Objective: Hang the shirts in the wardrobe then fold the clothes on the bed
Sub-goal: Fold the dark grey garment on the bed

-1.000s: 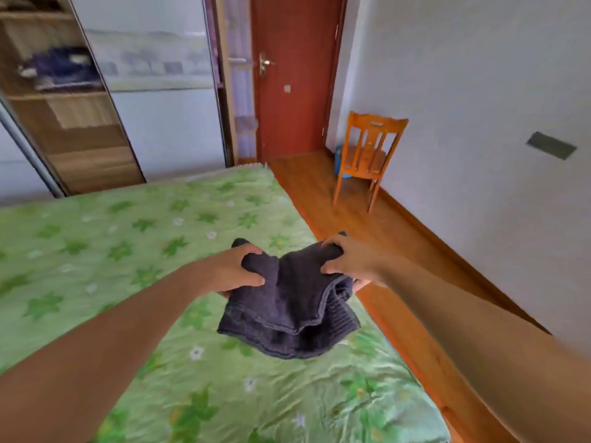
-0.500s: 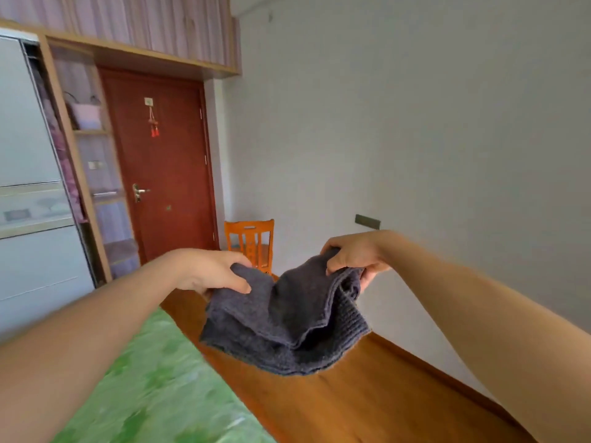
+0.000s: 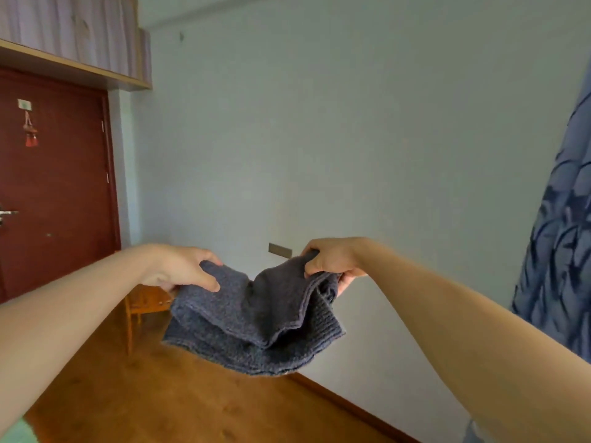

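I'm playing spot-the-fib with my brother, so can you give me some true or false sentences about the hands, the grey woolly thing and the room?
1. Both hands hold the grey knitted garment. True: the left hand and the right hand each grip its upper edge.
2. The garment lies spread flat on the floor. False: it hangs in the air above the floor, held up by the hands.
3. A red tassel hangs on the door. True.
4. The curtain at the right is yellow. False: it is blue with a darker pattern.
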Motion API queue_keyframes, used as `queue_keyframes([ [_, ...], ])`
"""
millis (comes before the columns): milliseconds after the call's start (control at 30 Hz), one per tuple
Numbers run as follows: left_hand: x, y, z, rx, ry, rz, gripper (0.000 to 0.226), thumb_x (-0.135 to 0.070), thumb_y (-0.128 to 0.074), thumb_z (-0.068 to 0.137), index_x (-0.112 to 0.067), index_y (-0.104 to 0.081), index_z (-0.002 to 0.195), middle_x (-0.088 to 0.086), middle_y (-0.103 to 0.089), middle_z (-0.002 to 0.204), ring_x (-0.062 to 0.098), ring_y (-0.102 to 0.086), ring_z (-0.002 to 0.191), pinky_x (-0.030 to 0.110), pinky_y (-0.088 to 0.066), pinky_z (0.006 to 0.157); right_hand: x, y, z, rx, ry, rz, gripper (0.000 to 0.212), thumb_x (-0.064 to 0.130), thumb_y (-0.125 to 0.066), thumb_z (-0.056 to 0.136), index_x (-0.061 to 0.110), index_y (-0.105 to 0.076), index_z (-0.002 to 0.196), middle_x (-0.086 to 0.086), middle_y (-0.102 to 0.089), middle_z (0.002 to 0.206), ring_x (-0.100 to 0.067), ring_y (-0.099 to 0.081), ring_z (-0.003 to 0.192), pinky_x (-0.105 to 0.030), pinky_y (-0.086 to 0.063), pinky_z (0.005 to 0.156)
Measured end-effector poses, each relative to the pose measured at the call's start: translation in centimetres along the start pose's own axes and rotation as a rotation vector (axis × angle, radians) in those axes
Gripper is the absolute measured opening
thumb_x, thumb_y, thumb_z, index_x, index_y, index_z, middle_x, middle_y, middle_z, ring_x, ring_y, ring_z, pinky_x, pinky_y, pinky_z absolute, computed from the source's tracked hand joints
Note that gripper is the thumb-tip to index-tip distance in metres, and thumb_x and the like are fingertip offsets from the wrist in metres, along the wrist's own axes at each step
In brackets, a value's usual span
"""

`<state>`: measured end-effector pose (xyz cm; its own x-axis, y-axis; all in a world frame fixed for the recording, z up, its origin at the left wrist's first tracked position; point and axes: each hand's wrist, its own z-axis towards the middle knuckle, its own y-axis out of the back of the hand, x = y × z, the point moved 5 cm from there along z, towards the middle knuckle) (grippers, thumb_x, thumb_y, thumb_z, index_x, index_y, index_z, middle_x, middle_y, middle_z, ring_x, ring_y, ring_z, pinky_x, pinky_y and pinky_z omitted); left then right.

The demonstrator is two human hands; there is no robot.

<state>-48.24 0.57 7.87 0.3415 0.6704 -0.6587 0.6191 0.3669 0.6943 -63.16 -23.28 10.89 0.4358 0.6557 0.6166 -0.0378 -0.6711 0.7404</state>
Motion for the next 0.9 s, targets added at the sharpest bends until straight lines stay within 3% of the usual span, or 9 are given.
queue_keyframes([
  [133, -2.9, -0.1, 2.3, 0.02, -0.017, 0.02, 0.061, -0.018, -0.077, 0.088, -0.028, -0.047, 0.14, 0.007, -0.055, 0.13, 0.028, -0.062, 0.113, 0.047, -0.058, 0.093, -1.9, 2.6, 1.9, -0.027, -0.002, 0.009, 0.038, 0.014, -0.063, 0.092, 0.021, -0.052, 0.128, -0.012, -0.055, 0.124, -0.035, -0.068, 0.1, -0.043, -0.063, 0.066],
  [300, -3.5, 0.8, 6.5, -0.005, -0.012, 0.029, 0.066, -0.018, -0.076, 0.089, -0.027, -0.043, 0.146, 0.009, -0.047, 0.142, 0.029, -0.057, 0.121, 0.048, -0.055, 0.098, -2.9, 4.6, 6.1, -0.042, -0.002, 0.017, 0.039, 0.014, -0.065, 0.092, 0.022, -0.052, 0.127, -0.012, -0.055, 0.123, -0.035, -0.067, 0.101, -0.046, -0.064, 0.069],
  [433, -1.5, 2.3, 11.0, -0.01, 0.028, 0.008, 0.064, -0.016, -0.076, 0.089, -0.025, -0.044, 0.143, 0.008, -0.056, 0.13, 0.027, -0.063, 0.113, 0.047, -0.057, 0.094, -2.1, 4.2, 12.4, -0.017, 0.042, -0.019, 0.039, 0.013, -0.065, 0.092, 0.021, -0.052, 0.127, -0.013, -0.055, 0.123, -0.036, -0.066, 0.103, -0.052, -0.063, 0.076],
  [767, 6.7, 13.2, 25.0, -0.092, 0.164, -0.05, 0.053, -0.017, -0.075, 0.089, -0.022, -0.05, 0.136, 0.009, -0.06, 0.128, 0.027, -0.065, 0.111, 0.046, -0.06, 0.089, 6.3, 3.3, 35.7, 0.111, 0.197, -0.091, 0.037, 0.015, -0.065, 0.089, 0.026, -0.054, 0.122, -0.012, -0.059, 0.118, -0.034, -0.07, 0.094, -0.042, -0.063, 0.067],
  [900, 9.9, 19.2, 28.9, -0.16, 0.234, -0.082, 0.047, -0.016, -0.073, 0.091, -0.021, -0.052, 0.132, 0.011, -0.062, 0.126, 0.031, -0.068, 0.109, 0.05, -0.059, 0.089, 12.0, 2.3, 44.9, 0.191, 0.29, -0.1, 0.038, 0.015, -0.065, 0.09, 0.027, -0.053, 0.124, -0.012, -0.058, 0.119, -0.034, -0.069, 0.099, -0.048, -0.063, 0.074],
])
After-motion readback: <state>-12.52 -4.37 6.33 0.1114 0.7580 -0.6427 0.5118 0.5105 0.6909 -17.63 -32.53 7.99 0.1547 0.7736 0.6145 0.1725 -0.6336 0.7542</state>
